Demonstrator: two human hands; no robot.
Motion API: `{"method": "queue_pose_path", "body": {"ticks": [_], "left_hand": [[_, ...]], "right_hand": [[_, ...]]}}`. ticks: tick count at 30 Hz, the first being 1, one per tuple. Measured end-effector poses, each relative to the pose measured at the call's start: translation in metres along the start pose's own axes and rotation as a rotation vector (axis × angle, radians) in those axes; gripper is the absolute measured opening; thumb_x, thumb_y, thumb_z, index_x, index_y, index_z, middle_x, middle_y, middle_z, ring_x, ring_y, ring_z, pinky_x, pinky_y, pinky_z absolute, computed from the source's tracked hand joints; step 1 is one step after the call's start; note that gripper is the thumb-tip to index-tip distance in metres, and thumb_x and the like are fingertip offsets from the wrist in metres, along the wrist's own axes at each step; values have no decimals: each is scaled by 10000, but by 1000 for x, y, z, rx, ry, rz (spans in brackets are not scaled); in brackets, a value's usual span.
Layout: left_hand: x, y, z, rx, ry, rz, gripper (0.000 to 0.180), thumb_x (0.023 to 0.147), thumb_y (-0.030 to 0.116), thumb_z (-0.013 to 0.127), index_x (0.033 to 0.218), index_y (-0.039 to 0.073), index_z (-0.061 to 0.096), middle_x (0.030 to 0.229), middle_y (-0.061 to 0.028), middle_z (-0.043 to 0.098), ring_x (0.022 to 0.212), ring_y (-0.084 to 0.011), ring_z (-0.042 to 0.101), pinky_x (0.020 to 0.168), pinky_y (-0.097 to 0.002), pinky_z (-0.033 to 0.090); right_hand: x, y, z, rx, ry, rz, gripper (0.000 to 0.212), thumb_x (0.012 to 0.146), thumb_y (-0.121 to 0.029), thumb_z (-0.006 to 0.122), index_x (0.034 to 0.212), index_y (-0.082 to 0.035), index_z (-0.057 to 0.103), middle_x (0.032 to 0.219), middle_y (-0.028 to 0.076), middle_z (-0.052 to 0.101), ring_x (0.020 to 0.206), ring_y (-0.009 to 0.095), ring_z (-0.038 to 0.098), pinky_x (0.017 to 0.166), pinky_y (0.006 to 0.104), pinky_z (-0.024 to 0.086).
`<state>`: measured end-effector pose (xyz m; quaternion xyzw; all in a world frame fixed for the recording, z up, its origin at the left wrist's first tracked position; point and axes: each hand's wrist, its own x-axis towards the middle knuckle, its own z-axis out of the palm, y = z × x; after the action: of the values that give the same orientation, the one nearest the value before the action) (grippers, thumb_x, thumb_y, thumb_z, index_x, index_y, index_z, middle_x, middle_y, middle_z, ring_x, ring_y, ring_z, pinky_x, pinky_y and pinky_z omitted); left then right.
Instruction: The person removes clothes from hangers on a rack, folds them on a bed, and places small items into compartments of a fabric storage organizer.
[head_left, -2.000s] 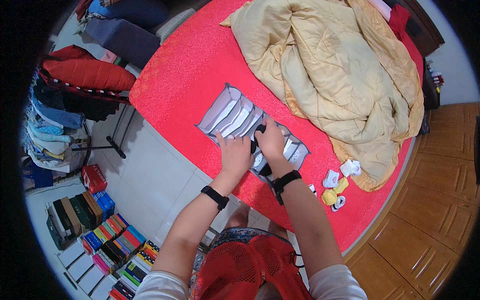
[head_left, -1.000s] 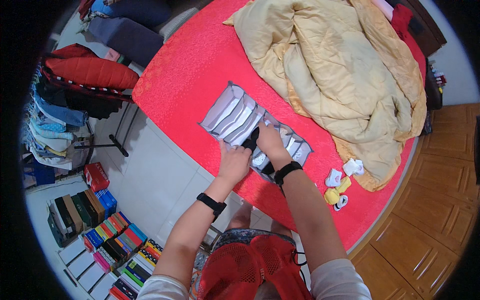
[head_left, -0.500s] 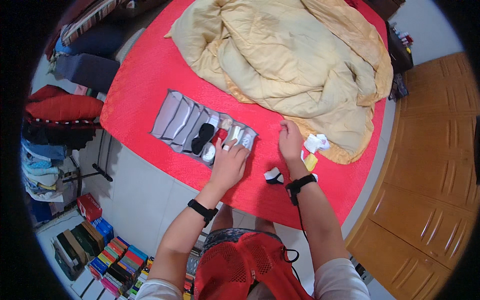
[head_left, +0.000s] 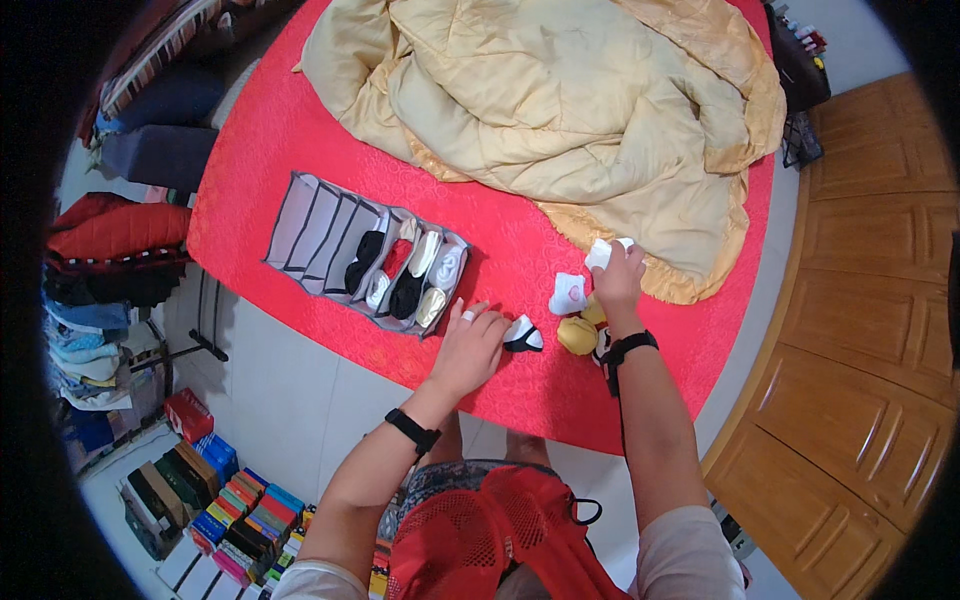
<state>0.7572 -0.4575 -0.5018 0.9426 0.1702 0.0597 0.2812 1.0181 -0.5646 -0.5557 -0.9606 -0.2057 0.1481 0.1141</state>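
Note:
A grey fabric organizer box (head_left: 287, 263) with several compartments lies on the red bedspread. Its right-hand compartments hold rolled socks: black, red, white and cream. My left hand (head_left: 472, 345) rests on the bedspread by the box's near right corner, fingers stretched out and holding nothing. Just right of its fingertips sits a black-and-white sock (head_left: 523, 335). My right hand (head_left: 622, 277) is farther right, its fingers closed on a white sock (head_left: 600, 254). Beside that hand lie a white sock with a pink patch (head_left: 568, 293) and a yellow sock (head_left: 575, 336). A dark-and-white item is partly hidden under my right wrist.
A rumpled cream quilt (head_left: 560, 100) covers the far part of the bed. Wooden cabinets (head_left: 850, 400) stand along the right. At left are a rack of hanging clothes (head_left: 110, 240) and, below it, rows of books (head_left: 245, 520) on the floor.
My left hand has come out of the organizer box onto the bedspread. My right hand has moved right and taken hold of a white sock. The view has shifted slightly.

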Motion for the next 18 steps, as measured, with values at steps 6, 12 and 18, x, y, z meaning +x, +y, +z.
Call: {"method": "queue_pose_path", "body": {"ticks": [6,12,18], "left_hand": [[-2,5,34,-49,-100,-44,422,775,107,668,1184,67,571,1168,-140,583,1154,-339,530,1033,-507,377],[7,9,80,-195,-98,-380,530,744,144,739,1216,18,533,1181,-207,578,1096,-392,553,955,-474,446],[12,6,106,-209,-217,-540,391,709,105,744,1056,3,596,1074,-223,606,1009,-410,579,911,-470,459]], "right_hand": [[-8,20,21,-105,126,-231,353,735,-111,680,1075,-77,593,1222,162,485,1061,392,506,887,486,479],[-22,12,18,91,376,-438,277,727,-85,656,994,-46,593,1091,173,547,1011,391,520,840,481,461],[-29,-30,6,562,178,-366,277,800,-34,605,1070,-19,541,968,170,598,886,359,589,798,430,486]]}}
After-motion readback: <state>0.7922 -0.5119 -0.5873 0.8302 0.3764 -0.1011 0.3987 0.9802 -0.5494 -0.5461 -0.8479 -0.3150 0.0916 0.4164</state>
